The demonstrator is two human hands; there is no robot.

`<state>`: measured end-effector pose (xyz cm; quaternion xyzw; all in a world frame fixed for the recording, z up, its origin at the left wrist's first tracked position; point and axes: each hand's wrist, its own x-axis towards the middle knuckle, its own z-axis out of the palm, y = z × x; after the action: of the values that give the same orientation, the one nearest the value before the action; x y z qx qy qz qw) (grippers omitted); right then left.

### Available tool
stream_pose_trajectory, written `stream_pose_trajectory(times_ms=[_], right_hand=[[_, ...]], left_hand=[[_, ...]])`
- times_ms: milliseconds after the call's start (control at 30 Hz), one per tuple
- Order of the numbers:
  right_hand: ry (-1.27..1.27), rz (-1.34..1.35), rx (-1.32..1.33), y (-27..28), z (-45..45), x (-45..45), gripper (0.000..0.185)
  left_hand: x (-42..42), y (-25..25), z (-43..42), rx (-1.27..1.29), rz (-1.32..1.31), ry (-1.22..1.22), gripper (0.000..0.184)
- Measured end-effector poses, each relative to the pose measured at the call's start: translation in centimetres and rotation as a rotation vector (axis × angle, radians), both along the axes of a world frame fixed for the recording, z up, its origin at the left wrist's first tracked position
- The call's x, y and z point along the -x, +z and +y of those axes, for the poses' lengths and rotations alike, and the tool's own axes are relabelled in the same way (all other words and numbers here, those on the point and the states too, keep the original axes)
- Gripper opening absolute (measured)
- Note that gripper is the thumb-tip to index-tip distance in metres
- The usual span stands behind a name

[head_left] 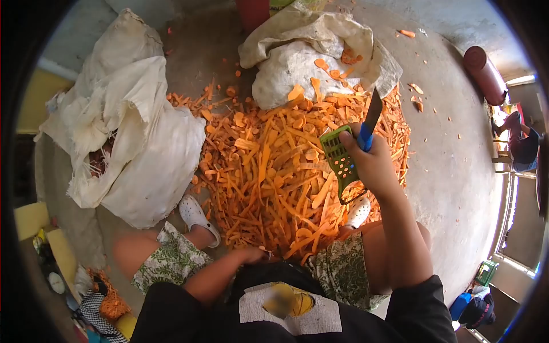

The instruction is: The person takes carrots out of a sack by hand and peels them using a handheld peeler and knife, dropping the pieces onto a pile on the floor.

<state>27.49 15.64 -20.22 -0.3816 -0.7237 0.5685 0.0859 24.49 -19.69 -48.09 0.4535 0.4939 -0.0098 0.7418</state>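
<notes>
My right hand (pixel 374 166) is closed around the blue handle of a knife (pixel 372 117), its dark blade pointing up. The same hand grips a green hand grater (pixel 339 157) with slots and round holes, held over a large heap of orange peelings, strips and slices (pixel 274 177), which look like carrot. Low in front of my lap, my left hand (pixel 251 255) is at the near edge of the heap, fingers drawn together. A small pale bit shows at its fingertips; what it holds is too small to make out.
A white woven sack (pixel 126 131) lies at left, another sack (pixel 309 63) behind the heap. My white clogs (pixel 197 219) flank the heap. Scattered scraps (pixel 416 88) lie on the concrete floor. A dark red cylinder (pixel 485 74) is far right; other people (pixel 477 308) are at the right edge.
</notes>
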Motion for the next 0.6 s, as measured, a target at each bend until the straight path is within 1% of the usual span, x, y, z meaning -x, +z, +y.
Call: stream_pose_trajectory(times_ms=[33, 67, 100, 133, 167, 200, 267, 300, 367, 400, 467, 500, 567, 600], right_hand=[[-0.002, -0.015, -0.017, -0.3, 0.7, 0.1, 0.022], [0.048, -0.104, -0.078, -1.0, 1.6, -0.2, 0.020], [0.046, -0.114, -0.062, -1.4, 2.4, -0.4, 0.020], [0.053, -0.112, -0.104, -1.8, 3.0, -0.6, 0.020], [0.063, -0.114, -0.142, -2.2, 3.4, -1.0, 0.020], [0.019, -0.137, -0.140, -3.0, 4.0, -1.4, 0.019], [-0.022, -0.158, -0.101, -3.0, 4.8, -1.6, 0.019], [-0.072, -0.168, -0.084, -2.8, 5.2, -1.7, 0.019], [-0.077, -0.214, -0.063, -3.1, 6.2, -2.1, 0.019], [-0.092, -0.201, -0.053, -3.6, 6.4, -2.4, 0.019], [-0.108, -0.192, -0.040, -4.0, 6.7, -2.6, 0.019], [-0.109, -0.191, -0.031, -3.8, 6.8, -2.3, 0.019], [-0.120, -0.200, -0.023, -3.4, 6.9, -2.1, 0.018], [-0.097, -0.210, -0.053, -3.3, 6.9, -2.0, 0.018]], left_hand=[[0.4, 1.0, 0.2, -0.055, 0.027, -0.052, 0.030], [0.8, 1.7, 0.0, -0.110, 0.053, -0.105, 0.031], [1.6, 1.8, -0.6, -0.040, 0.038, -0.084, 0.033], [2.8, 2.0, -1.7, 0.031, 0.024, -0.063, 0.035], [4.3, 2.1, -3.0, 0.102, 0.071, -0.106, 0.038], [6.0, 2.2, -4.1, 0.170, 0.119, -0.146, 0.042], [8.6, 2.2, -4.9, 0.473, 0.197, -0.336, 0.048], [8.8, 2.8, -4.7, 0.485, 0.194, -0.342, 0.048], [8.9, 3.6, -3.4, 0.357, 0.302, -0.373, 0.057], [8.3, 3.5, -3.2, 0.358, 0.297, -0.382, 0.057], [6.3, 3.4, -3.3, 0.068, 0.471, 0.014, 0.059], [6.1, 4.0, -1.4, 0.069, 0.470, 0.010, 0.059], [6.6, 5.9, 2.9, 0.273, 0.260, -0.260, 0.067], [6.8, 6.0, 2.7, 0.271, 0.253, -0.265, 0.067]])
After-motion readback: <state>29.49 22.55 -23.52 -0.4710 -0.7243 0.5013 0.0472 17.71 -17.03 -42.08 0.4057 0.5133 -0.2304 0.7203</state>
